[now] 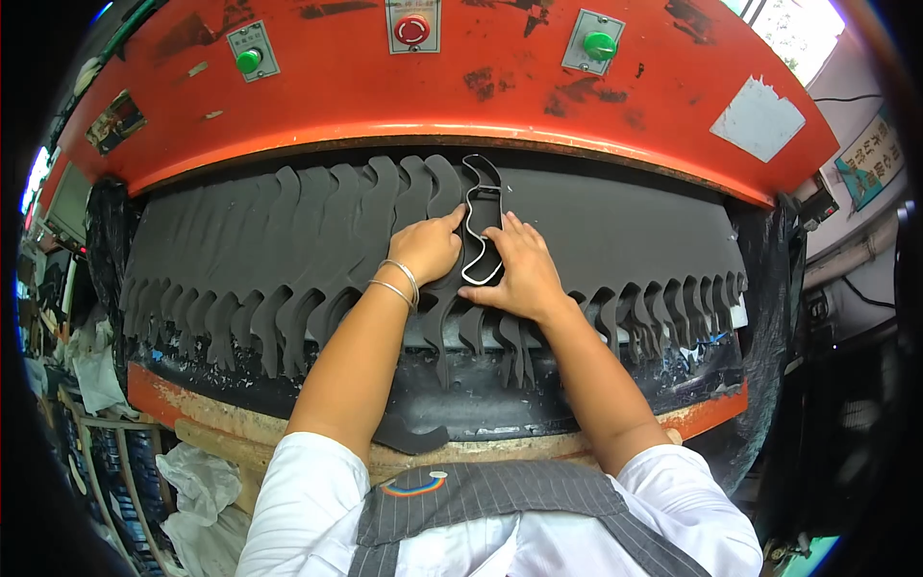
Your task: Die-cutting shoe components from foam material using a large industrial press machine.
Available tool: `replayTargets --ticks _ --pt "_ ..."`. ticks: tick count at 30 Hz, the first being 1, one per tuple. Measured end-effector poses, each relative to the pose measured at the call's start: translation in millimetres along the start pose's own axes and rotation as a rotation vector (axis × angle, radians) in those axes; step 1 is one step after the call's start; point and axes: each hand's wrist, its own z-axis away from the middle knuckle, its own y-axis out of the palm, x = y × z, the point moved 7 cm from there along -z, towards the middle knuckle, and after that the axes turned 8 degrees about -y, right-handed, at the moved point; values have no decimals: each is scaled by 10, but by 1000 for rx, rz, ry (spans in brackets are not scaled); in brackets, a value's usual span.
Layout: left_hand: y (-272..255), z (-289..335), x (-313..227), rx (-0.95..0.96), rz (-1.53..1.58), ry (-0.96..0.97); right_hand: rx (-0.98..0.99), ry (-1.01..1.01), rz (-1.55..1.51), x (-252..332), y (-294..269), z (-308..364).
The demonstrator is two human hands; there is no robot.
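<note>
A curved metal cutting die (481,223) stands on a dark grey sheet (625,231) spread over the press bed. My left hand (426,247) rests on the sheet just left of the die, its forefinger touching the die's left edge; two thin bangles circle that wrist. My right hand (519,269) lies flat on the sheet at the die's right side, fingers against its edge and thumb below its lower end. Neither hand lifts the die. Left of the die, the sheet shows several curved cut-out strips (317,231).
The red press head (452,77) hangs over the bed, with two green buttons (249,60) (600,45) and a red button (411,29). A loose cut piece (409,435) lies on the bed's front edge. White bags (197,490) sit at lower left.
</note>
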Motion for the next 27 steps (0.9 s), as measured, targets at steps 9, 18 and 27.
replayTargets --ticks 9,18,27 --pt "2 -154 162 149 312 126 55 13 15 -13 -29 -51" --pt "-2186 1091 869 -1367 351 329 -1113 -60 396 31 -2143 -224" --pt "-1489 1439 919 -648 368 216 -976 -108 163 378 -1390 15"
